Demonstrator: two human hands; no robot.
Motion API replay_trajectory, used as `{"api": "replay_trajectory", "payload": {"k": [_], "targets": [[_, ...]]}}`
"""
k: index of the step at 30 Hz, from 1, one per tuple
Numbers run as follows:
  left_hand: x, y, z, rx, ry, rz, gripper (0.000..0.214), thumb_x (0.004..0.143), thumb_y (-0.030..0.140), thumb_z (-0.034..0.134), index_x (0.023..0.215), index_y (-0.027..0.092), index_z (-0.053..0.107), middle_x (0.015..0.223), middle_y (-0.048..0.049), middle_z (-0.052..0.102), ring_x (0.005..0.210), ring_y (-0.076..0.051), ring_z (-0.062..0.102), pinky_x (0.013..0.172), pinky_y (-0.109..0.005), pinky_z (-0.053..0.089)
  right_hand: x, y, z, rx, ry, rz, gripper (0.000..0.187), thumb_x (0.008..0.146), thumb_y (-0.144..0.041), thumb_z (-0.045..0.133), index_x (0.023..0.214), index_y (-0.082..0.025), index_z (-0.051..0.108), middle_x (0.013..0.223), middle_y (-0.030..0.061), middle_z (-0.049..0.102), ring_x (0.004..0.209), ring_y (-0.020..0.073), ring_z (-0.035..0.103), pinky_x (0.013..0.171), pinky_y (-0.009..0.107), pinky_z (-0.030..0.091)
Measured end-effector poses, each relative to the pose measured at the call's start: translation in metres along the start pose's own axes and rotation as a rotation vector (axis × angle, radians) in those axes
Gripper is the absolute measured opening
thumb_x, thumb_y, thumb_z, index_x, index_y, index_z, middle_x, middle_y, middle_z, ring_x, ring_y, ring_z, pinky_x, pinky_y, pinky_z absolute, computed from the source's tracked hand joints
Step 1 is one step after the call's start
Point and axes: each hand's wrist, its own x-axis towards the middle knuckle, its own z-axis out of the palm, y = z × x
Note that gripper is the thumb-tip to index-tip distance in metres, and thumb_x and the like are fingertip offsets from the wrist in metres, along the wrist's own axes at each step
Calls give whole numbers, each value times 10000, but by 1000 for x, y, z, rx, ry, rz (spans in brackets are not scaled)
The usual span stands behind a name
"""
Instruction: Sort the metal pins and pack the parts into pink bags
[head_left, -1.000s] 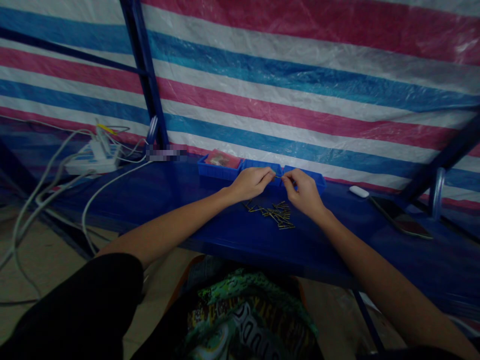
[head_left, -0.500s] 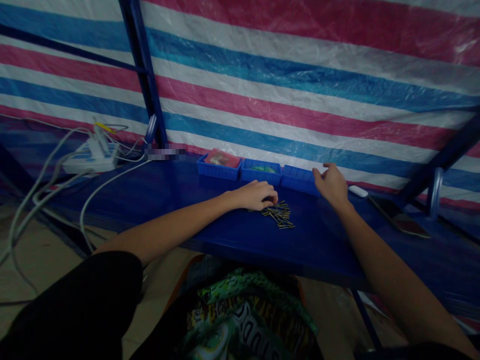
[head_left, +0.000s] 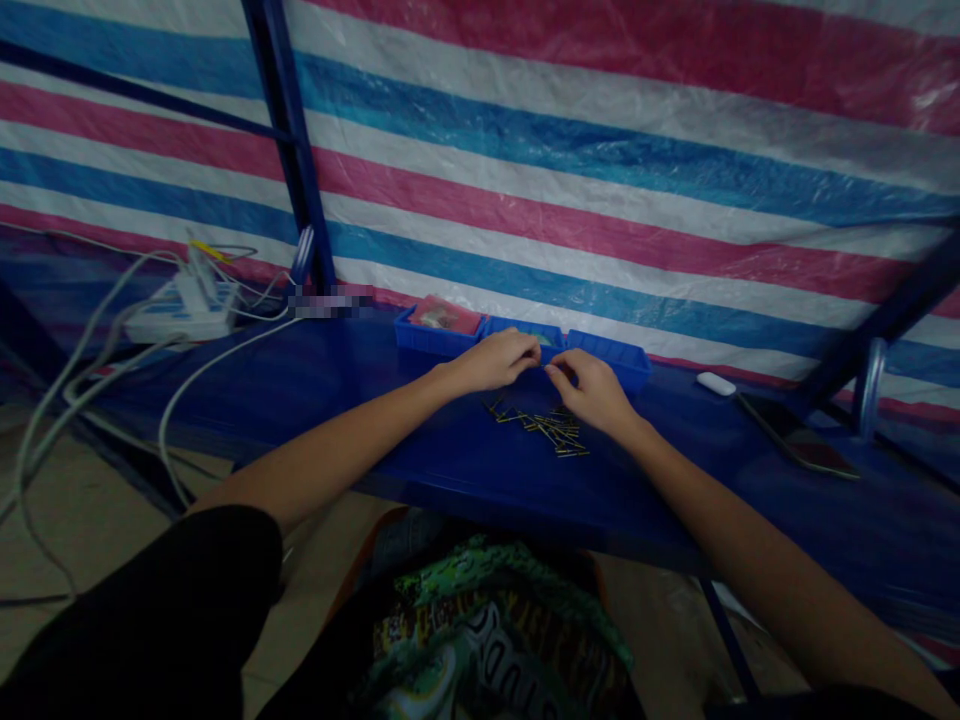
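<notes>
Lying on the near side of both hands, the pile of metal pins [head_left: 555, 430] points mixed ways, many slanting far-left to near-right, closer to the right hand [head_left: 592, 388]. It and the left hand [head_left: 501, 360] almost meet, fingers curled; whether either pinches a pin, I cannot tell.

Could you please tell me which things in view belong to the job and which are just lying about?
Seemingly part of the job:
thin brass-coloured pins, loosely piled near the left hand and right hand
blue bins behind them

Probably just lying about:
white rounded case
dark phone-like slab
white power strip at far left
</notes>
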Motion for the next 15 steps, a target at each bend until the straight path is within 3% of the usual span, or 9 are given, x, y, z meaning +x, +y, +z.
{"api": "replay_trajectory", "payload": {"k": [6, 11, 15], "targets": [[0, 2, 2, -47, 25, 46, 141, 866, 170, 430, 882, 158, 570, 830, -53, 606, 813, -165, 517, 746, -286, 396, 0, 3, -5, 0, 23, -20, 160, 840, -293, 484, 808, -188, 600, 714, 30, 586, 652, 165, 535, 602, 285, 387], [0, 11, 7, -27, 88, -5, 194, 910, 228, 386, 929, 167, 569, 899, -65, 620, 881, -179, 528, 793, -303, 405, 0, 3, -3, -40, 41, 16, 167, 855, -291, 473, 796, -188, 590, 722, 38, 610, 635, 167, 542, 593, 282, 381], [1, 14, 8, 32, 55, -47, 268, 936, 261, 345, 882, 160, 588, 853, -70, 627, 846, -184, 536, 770, -315, 407, -1, 1, -1, -81, 49, 4, 185, 870, -299, 460, 801, -192, 595, 727, 43, 625, 626, 172, 544, 595, 286, 372]]}}
